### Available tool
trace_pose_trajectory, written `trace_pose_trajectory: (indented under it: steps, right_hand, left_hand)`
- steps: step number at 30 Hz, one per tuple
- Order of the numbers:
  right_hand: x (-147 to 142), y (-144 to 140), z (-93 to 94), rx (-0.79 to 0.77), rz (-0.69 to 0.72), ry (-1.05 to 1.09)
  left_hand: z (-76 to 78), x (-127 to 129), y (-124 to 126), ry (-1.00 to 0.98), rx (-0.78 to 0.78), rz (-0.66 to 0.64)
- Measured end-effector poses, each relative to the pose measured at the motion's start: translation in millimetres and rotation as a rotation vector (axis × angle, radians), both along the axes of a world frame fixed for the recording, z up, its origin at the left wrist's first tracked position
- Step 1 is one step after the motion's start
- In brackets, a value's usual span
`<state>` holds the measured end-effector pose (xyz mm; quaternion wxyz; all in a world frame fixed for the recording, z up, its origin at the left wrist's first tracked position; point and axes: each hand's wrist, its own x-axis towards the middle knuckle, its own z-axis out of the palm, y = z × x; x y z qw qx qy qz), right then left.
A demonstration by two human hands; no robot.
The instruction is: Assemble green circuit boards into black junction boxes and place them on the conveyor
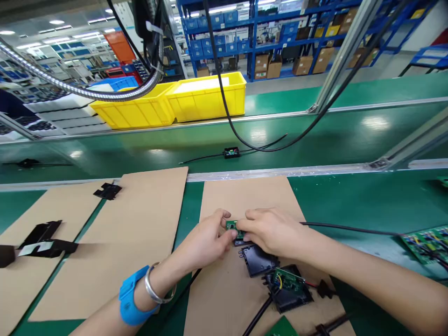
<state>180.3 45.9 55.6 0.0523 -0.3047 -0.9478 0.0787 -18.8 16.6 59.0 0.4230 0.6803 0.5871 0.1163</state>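
Observation:
Between my two hands is a small green circuit board (231,225), with a strip of black plastic case (240,242) visible below it. My left hand (209,239) is closed, thumb and fingers gripping the board's left side. From the right, my right hand (268,229) pinches the same board, its fingers covering much of it. Just below lies an open black case half (259,260). Nearer to me, another black case (292,298) holds a green board (290,279) with yellow and red wires. How the held board sits in its case is hidden by my fingers.
Cardboard sheets (140,233) cover the green bench, with black plastic pieces (49,242) on the left. Larger circuit boards (429,245) lie at right. A black cable (238,133) hangs over the bench beyond. Yellow bins (210,100) stand behind the metal rail.

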Motion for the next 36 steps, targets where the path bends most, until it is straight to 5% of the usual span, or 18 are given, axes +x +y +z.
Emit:
trace_pose_trajectory:
  steps: [5,12,27,36]
  right_hand:
    - [14.4,23.0,-8.0,-0.243,0.070,0.081]
    - [13.5,36.5,-11.4,-0.363,0.109,0.035]
    - [5.9,20.8,-20.0,-0.050,0.026,-0.072]
    - [16.3,18.8,-23.0,-0.111,0.054,-0.080]
  left_hand:
    - [-13.0,-9.4,-8.6,0.087,0.194,-0.091]
    - [-28.6,-6.4,-8.9,0.144,0.255,-0.130]
    - [-27.5,-8.5,0.8,0.280,0.245,-0.226]
    - [-25.9,-2.7,-2.1,0.297,0.228,-0.261]
